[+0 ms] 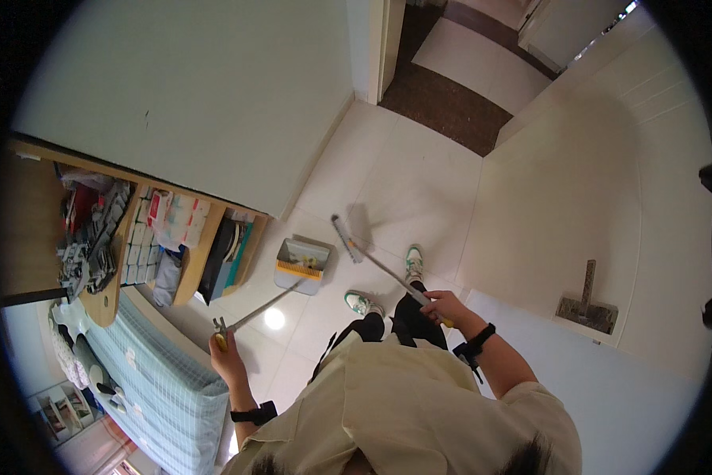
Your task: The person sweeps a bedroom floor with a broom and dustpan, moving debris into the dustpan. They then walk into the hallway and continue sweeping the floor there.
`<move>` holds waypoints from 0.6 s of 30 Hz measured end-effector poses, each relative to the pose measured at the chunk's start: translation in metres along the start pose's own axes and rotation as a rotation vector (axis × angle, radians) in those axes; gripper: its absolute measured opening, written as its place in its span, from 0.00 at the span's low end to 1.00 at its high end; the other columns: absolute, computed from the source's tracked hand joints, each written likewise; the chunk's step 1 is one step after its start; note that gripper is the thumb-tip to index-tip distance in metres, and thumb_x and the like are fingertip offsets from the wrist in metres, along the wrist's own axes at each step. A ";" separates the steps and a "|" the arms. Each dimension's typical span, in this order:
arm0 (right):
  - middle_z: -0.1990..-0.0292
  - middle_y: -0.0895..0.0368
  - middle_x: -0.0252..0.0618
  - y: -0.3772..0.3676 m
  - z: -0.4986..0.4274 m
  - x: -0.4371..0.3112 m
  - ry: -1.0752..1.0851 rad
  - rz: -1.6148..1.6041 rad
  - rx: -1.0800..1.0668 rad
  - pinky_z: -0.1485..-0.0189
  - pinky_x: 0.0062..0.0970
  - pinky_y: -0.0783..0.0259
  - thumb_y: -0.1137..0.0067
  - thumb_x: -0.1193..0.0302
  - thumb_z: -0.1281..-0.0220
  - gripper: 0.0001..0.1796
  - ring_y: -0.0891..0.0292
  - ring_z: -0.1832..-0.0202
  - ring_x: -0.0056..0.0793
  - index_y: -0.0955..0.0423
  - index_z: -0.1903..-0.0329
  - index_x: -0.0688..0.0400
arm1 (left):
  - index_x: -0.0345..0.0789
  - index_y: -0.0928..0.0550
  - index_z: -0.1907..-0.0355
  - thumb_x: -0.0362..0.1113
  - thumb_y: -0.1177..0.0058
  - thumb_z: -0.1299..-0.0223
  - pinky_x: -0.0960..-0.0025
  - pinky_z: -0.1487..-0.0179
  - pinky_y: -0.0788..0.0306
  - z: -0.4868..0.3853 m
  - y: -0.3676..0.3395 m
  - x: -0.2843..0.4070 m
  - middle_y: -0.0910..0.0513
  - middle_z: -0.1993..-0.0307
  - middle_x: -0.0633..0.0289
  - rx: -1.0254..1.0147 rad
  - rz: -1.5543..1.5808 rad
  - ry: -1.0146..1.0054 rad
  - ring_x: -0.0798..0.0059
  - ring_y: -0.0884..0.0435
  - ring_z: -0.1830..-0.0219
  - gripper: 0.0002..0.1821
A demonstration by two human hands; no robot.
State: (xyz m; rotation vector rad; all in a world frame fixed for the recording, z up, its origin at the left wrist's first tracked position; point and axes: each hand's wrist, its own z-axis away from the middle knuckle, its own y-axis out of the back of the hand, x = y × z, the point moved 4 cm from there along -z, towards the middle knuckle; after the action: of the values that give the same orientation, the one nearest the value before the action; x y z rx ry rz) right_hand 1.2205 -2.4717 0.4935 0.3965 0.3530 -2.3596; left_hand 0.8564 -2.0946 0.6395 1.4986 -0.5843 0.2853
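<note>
My left hand [226, 353] grips the top of the long handle of a dustpan [296, 284]. The grey pan rests on the tiled floor, its yellow comb teeth crossing the middle, and some litter shows inside. In my right hand [445, 309] is the grey and yellow grip of a broom [385, 268]. Its narrow bristled head [347, 239] is down at the floor, a short way right of the dustpan and apart from it.
A wooden shelf unit [192, 261] with tissue packs and folders stands at left, above a bed [160, 368] with a blue checked cover. An open white door [570, 196] with a metal handle is at right. A doorway with a dark threshold [445, 107] lies ahead.
</note>
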 end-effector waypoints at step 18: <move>0.77 0.22 0.48 0.067 -0.063 -0.021 0.794 1.084 0.522 0.81 0.36 0.29 0.41 0.80 0.53 0.27 0.26 0.82 0.36 0.29 0.45 0.68 | 0.29 0.25 0.60 0.40 0.41 0.39 0.70 0.64 0.31 0.101 0.011 -0.062 0.23 0.70 0.58 0.134 -0.031 0.215 0.71 0.28 0.70 0.16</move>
State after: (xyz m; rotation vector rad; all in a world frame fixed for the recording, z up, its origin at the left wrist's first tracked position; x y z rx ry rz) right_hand 1.2933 -2.4841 0.4343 1.3711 -0.1442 -1.1145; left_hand 0.7806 -2.1820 0.6131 1.5798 -0.3761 0.4622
